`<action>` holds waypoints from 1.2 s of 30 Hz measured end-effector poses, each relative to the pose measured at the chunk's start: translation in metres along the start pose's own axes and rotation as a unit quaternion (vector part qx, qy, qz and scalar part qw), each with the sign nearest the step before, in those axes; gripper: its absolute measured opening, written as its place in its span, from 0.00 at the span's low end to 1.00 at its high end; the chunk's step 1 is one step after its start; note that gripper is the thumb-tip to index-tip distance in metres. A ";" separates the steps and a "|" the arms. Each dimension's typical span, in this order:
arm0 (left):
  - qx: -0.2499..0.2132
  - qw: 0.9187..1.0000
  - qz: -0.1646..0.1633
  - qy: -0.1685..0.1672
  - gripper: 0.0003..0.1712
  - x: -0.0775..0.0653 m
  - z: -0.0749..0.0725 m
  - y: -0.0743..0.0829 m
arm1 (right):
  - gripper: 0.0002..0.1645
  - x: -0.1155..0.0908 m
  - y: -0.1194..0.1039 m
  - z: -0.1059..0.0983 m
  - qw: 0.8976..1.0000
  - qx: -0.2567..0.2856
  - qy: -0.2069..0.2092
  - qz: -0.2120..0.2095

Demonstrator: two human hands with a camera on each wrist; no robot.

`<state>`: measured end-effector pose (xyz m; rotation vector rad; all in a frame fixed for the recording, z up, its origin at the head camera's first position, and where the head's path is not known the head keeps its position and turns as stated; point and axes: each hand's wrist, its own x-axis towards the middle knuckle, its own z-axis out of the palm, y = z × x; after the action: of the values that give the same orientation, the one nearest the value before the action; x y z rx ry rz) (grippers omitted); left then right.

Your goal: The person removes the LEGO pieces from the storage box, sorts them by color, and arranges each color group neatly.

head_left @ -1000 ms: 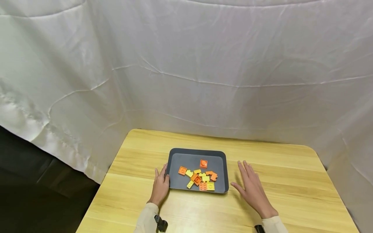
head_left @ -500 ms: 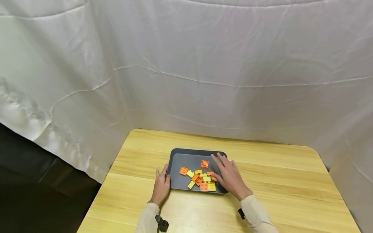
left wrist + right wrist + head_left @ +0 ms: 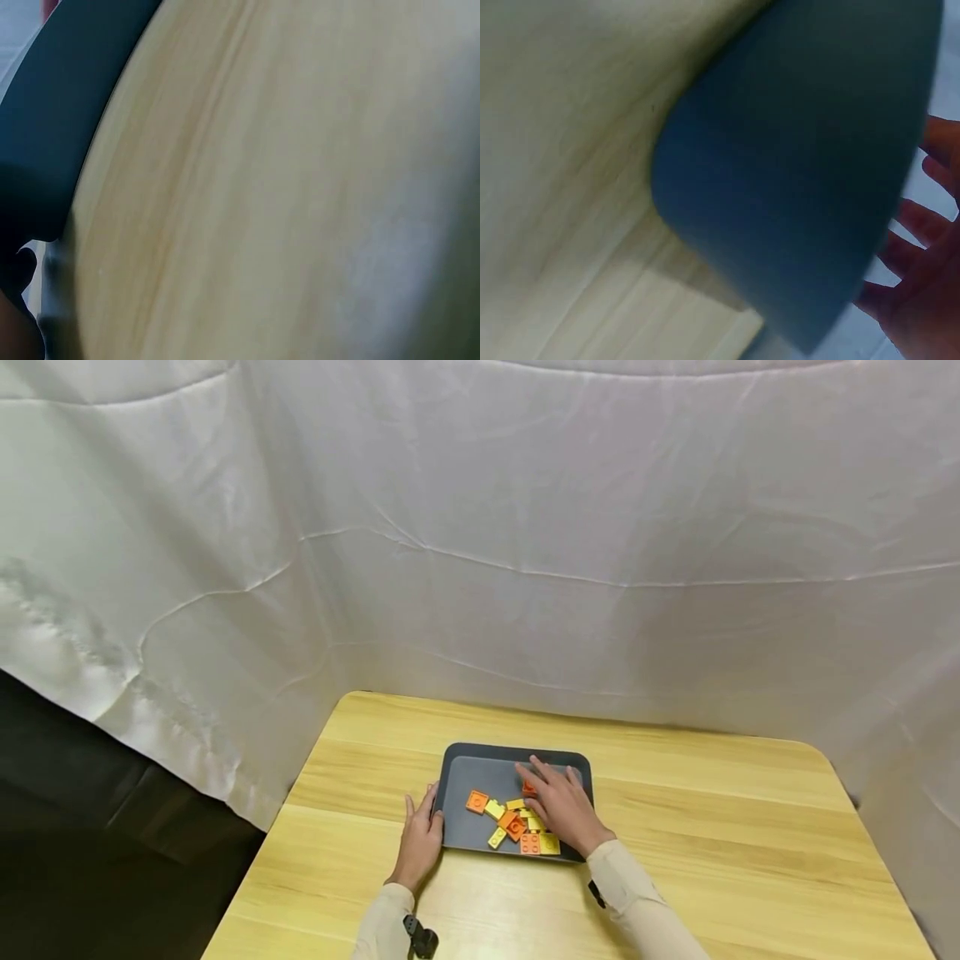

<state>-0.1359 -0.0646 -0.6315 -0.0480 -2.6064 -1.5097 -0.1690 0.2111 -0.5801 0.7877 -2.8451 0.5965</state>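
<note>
At least ten bricks [image 3: 530,843] in one tray [image 3: 465,774]

We count one table [image 3: 697,827], one left hand [image 3: 420,843] and one right hand [image 3: 566,810]. In the tray we make out at least four orange bricks [image 3: 477,802] and six yellow bricks [image 3: 497,837]; the right hand hides part of the pile. We also see two sleeves [image 3: 637,893] and two black wrist devices [image 3: 424,939].

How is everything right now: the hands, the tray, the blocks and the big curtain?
Tray: on the table, with blocks in it
Left hand: touching the tray's left edge
Right hand: over the tray, fingers apart
Leftmost orange block: hollow side up
Front orange block: studs up
Curtain: hanging, creased
</note>
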 end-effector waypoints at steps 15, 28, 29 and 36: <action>-0.004 1.000 0.010 -0.001 0.30 -0.004 0.003 0.005 | 0.20 0.003 -0.004 0.007 1.000 0.002 0.014 0.014; -0.002 1.000 0.011 -0.004 0.30 -0.008 0.003 0.005 | 0.15 0.002 -0.001 0.013 0.999 -0.003 0.039 0.013; -0.003 1.000 0.010 -0.003 0.30 -0.008 0.003 0.005 | 0.15 0.002 -0.001 0.013 0.999 0.001 0.046 0.009; -0.005 1.000 0.005 -0.009 0.30 -0.008 0.003 0.007 | 0.17 -0.001 -0.003 0.005 0.998 0.009 0.062 -0.001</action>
<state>-0.1277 -0.0586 -0.6277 -0.0776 -2.6094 -1.5254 -0.1672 0.2072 -0.5836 0.7286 -2.7309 0.6483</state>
